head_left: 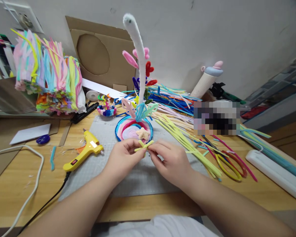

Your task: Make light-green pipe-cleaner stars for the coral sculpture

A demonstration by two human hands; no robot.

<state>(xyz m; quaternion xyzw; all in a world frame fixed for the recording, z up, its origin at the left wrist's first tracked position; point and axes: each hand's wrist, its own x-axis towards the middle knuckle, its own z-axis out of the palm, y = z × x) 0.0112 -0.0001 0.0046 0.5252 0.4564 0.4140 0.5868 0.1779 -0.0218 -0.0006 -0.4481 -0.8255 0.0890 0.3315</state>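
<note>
Fingers [132, 142] on my left hand [122, 159] and right hand [172, 161] are closed up snug, pinching this little yellow pipe-cleaner shape [144, 145], roughly 3 o'clock from the glue gun [90, 144] tbh.

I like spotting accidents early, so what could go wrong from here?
The yellow glue gun lies beside the left forearm; if hot, which I can't tell, it might burn. Its black cord runs near that forearm and could get snagged. The tall white stem rises beyond the left hand and right hand as they pinch the yellow pipe-cleaner piece, so a forward bump might topple it.
</note>
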